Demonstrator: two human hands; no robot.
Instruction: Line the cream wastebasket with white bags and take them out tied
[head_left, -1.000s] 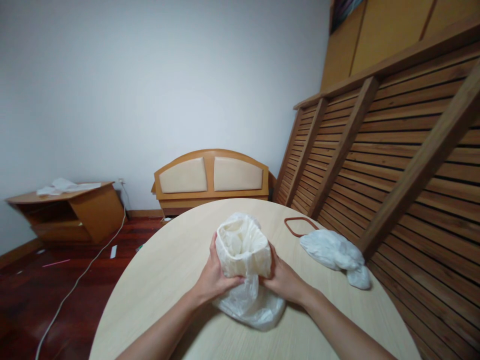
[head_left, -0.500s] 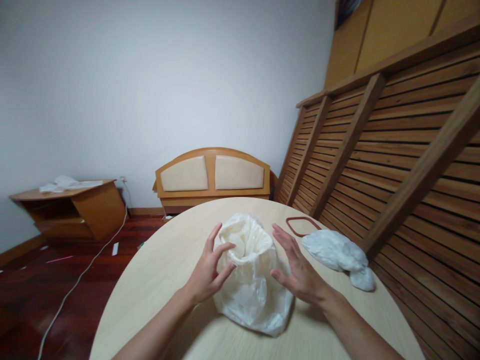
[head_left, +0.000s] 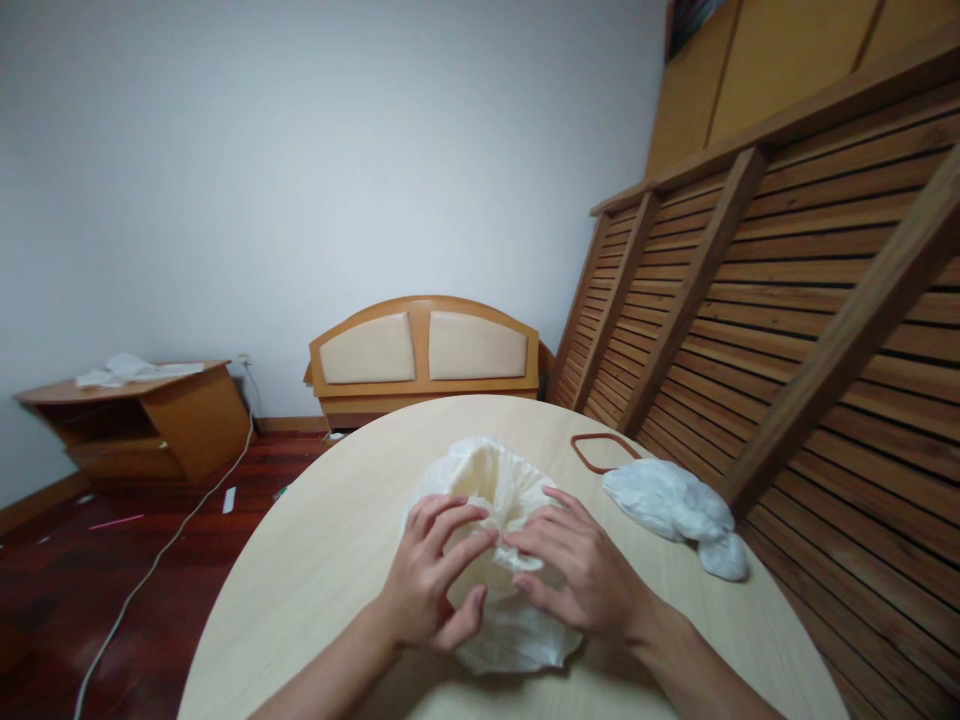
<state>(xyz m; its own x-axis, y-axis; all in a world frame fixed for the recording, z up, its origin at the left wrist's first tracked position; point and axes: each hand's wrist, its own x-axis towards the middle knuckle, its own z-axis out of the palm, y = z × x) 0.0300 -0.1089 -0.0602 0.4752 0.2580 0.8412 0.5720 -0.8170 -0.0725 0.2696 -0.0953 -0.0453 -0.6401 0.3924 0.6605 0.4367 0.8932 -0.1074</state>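
While both hands meet over it, we find a white bag (head_left: 514, 630) on the near middle of a round table (head_left: 300, 600), its film thin, glossy and crumpled. The table top is pale, with a fine wood-like grain. The left hand (head_left: 431, 575) is spread, fingers bent over the bag's mouth, thumb well apart from them. The right hand (head_left: 581, 570) has its fingers bent at gathered plastic; we cannot tell whether it pinches the film. To the right lies a second bag (head_left: 667, 500), greyish white, bulging and wrinkled, its narrower end pointing near. Just beyond it, a reddish-brown loop (head_left: 604, 436) lies flat, four-sided with rounded corners.

Containers: the white bag's mouth shows creamy folds; we cannot tell what it holds. At far left, a wooden cabinet (head_left: 191, 420) bears crumpled white sheets (head_left: 124, 370); its open compartment is too dark to read.
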